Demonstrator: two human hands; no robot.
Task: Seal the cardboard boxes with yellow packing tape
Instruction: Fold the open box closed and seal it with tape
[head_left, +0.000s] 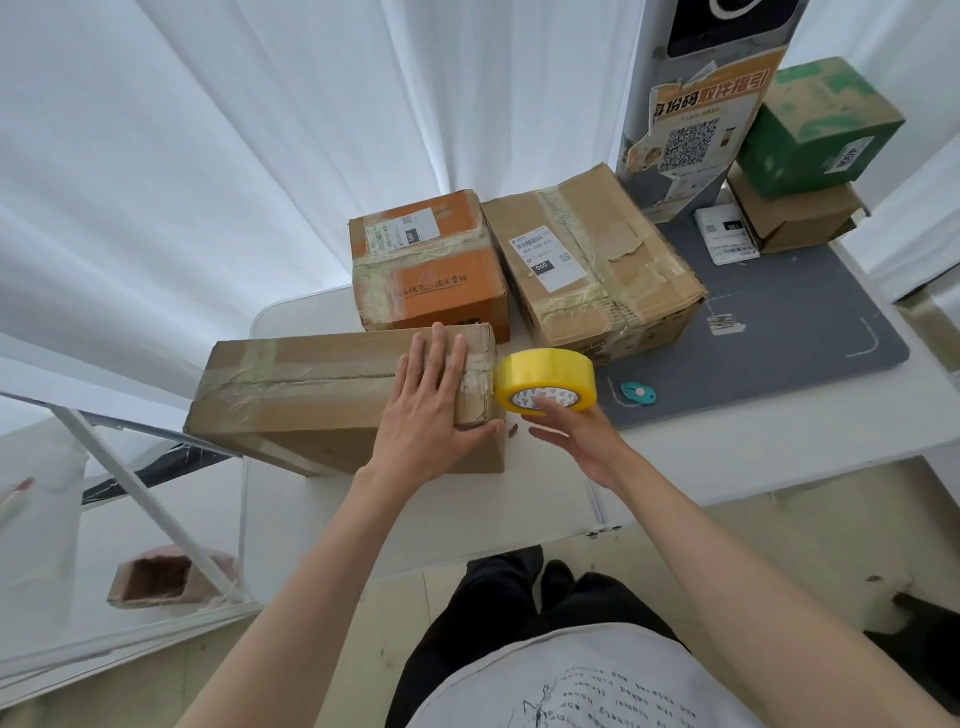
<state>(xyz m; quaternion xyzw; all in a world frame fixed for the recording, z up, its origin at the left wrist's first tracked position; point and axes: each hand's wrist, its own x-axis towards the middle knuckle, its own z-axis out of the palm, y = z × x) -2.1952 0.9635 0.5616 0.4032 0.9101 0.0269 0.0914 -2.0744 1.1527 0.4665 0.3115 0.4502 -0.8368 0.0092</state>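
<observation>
A long brown cardboard box (301, 395) lies on the white table (675, 467), with old clear tape along its top seam. My left hand (431, 410) presses flat on the box's right end, fingers straight. Just right of that end, my right hand (576, 436) holds a roll of yellow packing tape (545, 379) from below, with one finger in the roll's core. Behind stand an orange box (431, 270) and a larger brown box (597, 265), both taped and labelled.
A grey mat (789, 322) covers the table's right part, with a small teal cutter (640, 392) on it. At the back right are a kiosk post (696, 130), a green box (815, 124) on a brown box (795, 218), and a white label device (727, 234). White curtains hang behind.
</observation>
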